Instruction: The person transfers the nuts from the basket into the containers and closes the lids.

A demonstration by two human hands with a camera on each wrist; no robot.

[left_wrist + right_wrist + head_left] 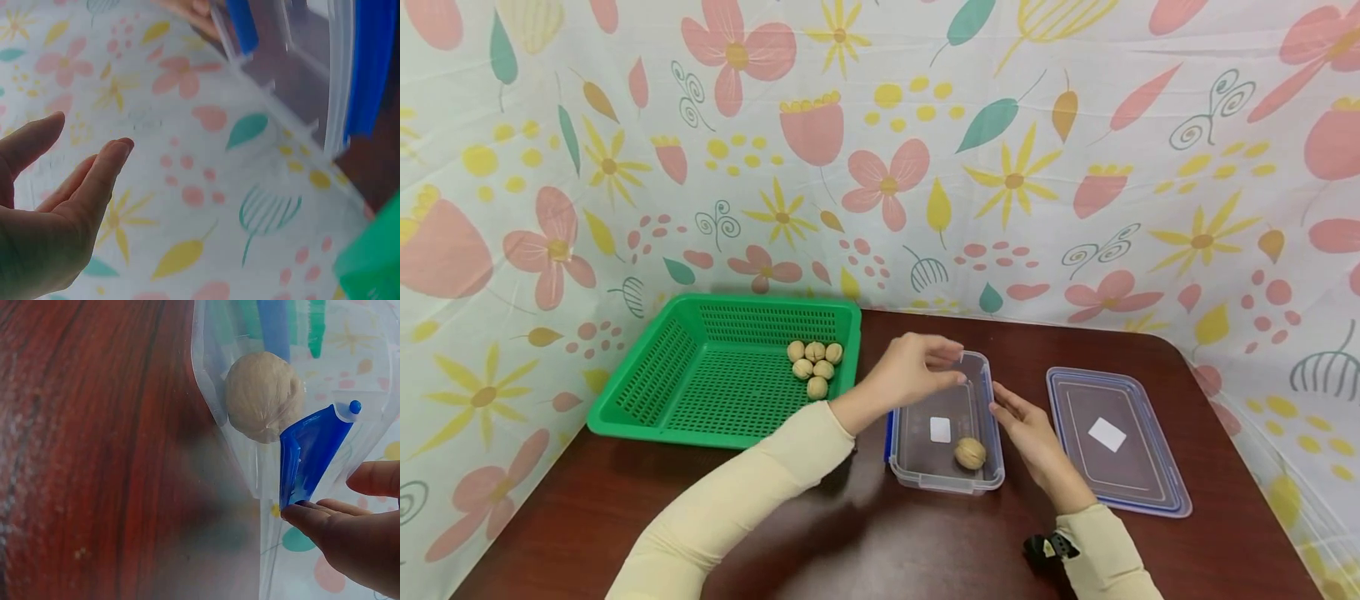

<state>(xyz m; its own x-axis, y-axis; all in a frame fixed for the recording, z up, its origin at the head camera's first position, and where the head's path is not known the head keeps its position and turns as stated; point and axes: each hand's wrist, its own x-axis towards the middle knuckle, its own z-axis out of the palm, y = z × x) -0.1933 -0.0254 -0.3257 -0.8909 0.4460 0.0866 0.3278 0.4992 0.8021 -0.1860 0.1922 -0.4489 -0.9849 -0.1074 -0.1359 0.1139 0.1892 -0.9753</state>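
Observation:
A clear plastic food container (917, 421) with blue side clips stands uncovered on the table. One walnut (970, 453) lies inside at its near right corner, also seen through the wall in the right wrist view (265, 397). Over the container's far left part hovers my left hand (917, 367), its thumb and fingers apart and nothing between them. My right hand (1033, 437) is at the container's right side, where its fingertips touch the hanging blue clip (312, 456); the thumb stands away. Several walnuts (814, 352) sit in the green basket (722, 440), at its right end.
To the right lies the container's lid (1120, 442), flat on the dark wooden table (880, 542), with a white label (1107, 434) on it. A flower-patterned cloth (880, 167) hangs behind the table and along its sides.

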